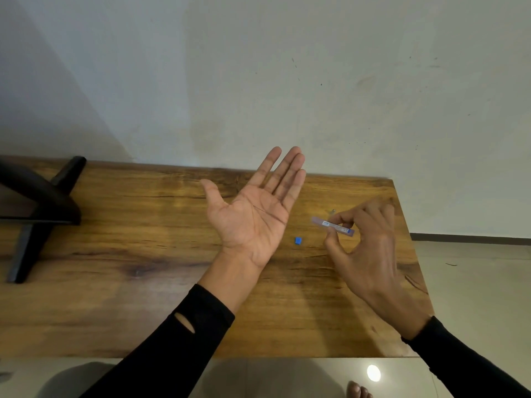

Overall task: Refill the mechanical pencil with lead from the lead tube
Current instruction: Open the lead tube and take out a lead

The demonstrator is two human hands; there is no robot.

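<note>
Clear plastic lead tube [332,225] with its blue label sits pinched between thumb and fingertips of the right hand [370,254], lying nearly level; its contents cannot be made out. Left hand [254,214] is spread flat, palm up, one thin dark lead [268,214] lying across it. Small blue cap [298,240] rests on the brown wooden table [129,254] between the hands. Pale wall [258,81] behind, black stand [37,208] far left.

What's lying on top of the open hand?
A thin dark lead lies across the left hand. The table beneath the hand is hidden. The right hand holds the lead tube.
</note>
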